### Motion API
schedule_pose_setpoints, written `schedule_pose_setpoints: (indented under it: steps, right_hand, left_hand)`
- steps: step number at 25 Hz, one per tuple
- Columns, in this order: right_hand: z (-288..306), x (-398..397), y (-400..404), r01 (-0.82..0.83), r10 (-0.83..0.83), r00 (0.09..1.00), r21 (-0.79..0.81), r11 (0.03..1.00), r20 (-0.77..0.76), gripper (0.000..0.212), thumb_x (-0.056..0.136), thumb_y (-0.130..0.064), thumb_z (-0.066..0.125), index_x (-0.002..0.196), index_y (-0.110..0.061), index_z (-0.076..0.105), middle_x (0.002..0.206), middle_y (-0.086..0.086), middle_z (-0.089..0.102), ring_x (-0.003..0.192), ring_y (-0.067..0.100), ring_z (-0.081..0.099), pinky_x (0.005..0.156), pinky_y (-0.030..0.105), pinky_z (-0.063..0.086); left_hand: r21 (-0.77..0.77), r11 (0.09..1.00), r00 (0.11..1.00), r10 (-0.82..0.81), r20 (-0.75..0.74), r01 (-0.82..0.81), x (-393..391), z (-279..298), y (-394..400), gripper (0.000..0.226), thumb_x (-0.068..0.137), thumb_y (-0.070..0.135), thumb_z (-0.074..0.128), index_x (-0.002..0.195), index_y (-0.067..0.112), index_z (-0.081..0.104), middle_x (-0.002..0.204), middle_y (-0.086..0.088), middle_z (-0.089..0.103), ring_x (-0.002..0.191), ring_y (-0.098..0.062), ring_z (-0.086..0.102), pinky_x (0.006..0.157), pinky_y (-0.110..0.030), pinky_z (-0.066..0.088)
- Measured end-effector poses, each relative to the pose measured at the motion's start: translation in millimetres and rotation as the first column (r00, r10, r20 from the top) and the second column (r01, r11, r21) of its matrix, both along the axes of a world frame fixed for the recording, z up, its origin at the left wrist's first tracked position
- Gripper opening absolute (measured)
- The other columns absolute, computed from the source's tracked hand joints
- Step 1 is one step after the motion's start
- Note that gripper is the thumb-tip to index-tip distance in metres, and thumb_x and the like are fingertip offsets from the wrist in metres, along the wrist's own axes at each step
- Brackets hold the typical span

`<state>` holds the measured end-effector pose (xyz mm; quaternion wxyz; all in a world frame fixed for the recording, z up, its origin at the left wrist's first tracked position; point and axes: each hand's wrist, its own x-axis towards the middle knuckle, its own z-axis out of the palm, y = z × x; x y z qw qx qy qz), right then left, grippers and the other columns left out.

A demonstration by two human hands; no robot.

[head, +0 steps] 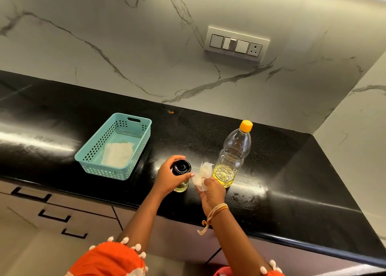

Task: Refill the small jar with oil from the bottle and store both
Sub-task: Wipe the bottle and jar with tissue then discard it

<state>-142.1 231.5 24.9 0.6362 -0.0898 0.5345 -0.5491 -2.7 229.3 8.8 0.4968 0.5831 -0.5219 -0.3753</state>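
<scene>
- One small jar (181,176) with a black lid, yellow oil at the bottom, standing on the black worktop (292,181) near its front edge.
- One clear bottle (231,156) with an orange cap, upright, just right of the jar, oil filling only the lower part.
- One blue basket (92,150) with holes in its walls, to the left, well apart from the jar.
- One white cloth (118,153) lying flat inside the basket.
- One crumpled white tissue (201,176) between jar and bottle.
- One switch plate (237,44) on the marble wall above.
- Two hands, two bare forearms, orange sleeves with little white balls at the bottom of the view.
- Lots of bare worktop on the far left and the far right; a wall corner closing off the right end.
- Open strip of worktop behind the jar and bottle, up to the wall.
- Left hand (169,176) curled round the top of the jar, fingers over the lid, thumb on the near side.
- Right hand (211,191) pinching the tissue, pressed close beside the jar, string bands on the wrist.
- Both arms reaching forward over the front edge, hands nearly touching.
</scene>
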Motion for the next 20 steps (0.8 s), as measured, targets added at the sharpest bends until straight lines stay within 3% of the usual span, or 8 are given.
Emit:
schedule_pose_setpoints:
  steps: [5,9,12,15,18,20]
  right_hand:
    - [16,-2,7,-0.083,0.083,0.997,-0.123,0.989,-0.007,0.012,0.088,0.007,0.055,0.094,-0.002,0.061,0.098,0.019,0.065,0.082,0.027,0.065,0.053,0.025,0.057]
    - [27,7,10,-0.116,0.11,0.993,-0.165,0.979,-0.045,0.01,0.086,0.003,0.062,0.089,-0.006,0.062,0.093,0.016,0.068,0.082,0.026,0.067,0.054,0.024,0.056]
    - [31,14,10,-0.139,0.129,0.989,-0.192,0.971,-0.066,0.01,0.085,0.002,0.064,0.092,-0.005,0.063,0.096,0.018,0.069,0.082,0.026,0.068,0.057,0.026,0.056]
    - [34,18,8,-0.182,0.166,0.982,-0.224,0.957,-0.09,0.01,0.086,0.003,0.063,0.093,-0.004,0.064,0.096,0.019,0.07,0.083,0.027,0.069,0.063,0.03,0.059]
    - [34,20,6,-0.214,0.178,0.969,-0.217,0.952,-0.171,0.015,0.088,0.005,0.056,0.093,-0.005,0.066,0.093,0.017,0.071,0.079,0.025,0.069,0.073,0.036,0.057]
    - [32,17,5,-0.193,0.148,0.963,-0.19,0.963,-0.227,0.017,0.089,0.003,0.053,0.092,-0.008,0.066,0.088,0.011,0.071,0.075,0.021,0.068,0.07,0.034,0.056]
  left_hand:
    - [-0.075,0.993,0.993,0.101,0.065,-0.096,-4,18,5,0.028,0.076,0.025,0.079,0.101,0.023,0.069,0.107,0.01,0.068,0.106,-0.005,0.062,0.094,-0.024,0.047]
    - [-0.111,0.987,0.991,0.119,0.052,-0.113,-6,34,9,0.025,0.079,0.024,0.077,0.103,0.021,0.07,0.108,0.01,0.069,0.107,-0.003,0.062,0.096,-0.023,0.047]
    - [-0.082,0.994,0.997,0.073,-0.021,-0.074,-5,47,13,0.034,0.077,0.021,0.079,0.109,0.019,0.068,0.105,0.006,0.07,0.099,-0.005,0.067,0.085,-0.022,0.055]
    - [-0.064,0.996,0.997,0.068,0.026,-0.066,-6,54,16,0.037,0.077,0.017,0.079,0.112,0.018,0.067,0.095,0.007,0.07,0.088,-0.004,0.068,0.073,-0.017,0.056]
    - [-0.066,0.989,0.99,0.132,0.043,-0.129,-9,57,16,0.03,0.08,0.008,0.073,0.108,0.018,0.069,0.086,0.01,0.067,0.079,-0.003,0.066,0.065,-0.011,0.052]
    - [-0.043,0.977,0.977,0.208,-0.045,-0.21,-7,56,12,0.033,0.083,-0.001,0.062,0.106,0.022,0.066,0.088,0.003,0.064,0.078,-0.011,0.064,0.061,-0.019,0.055]
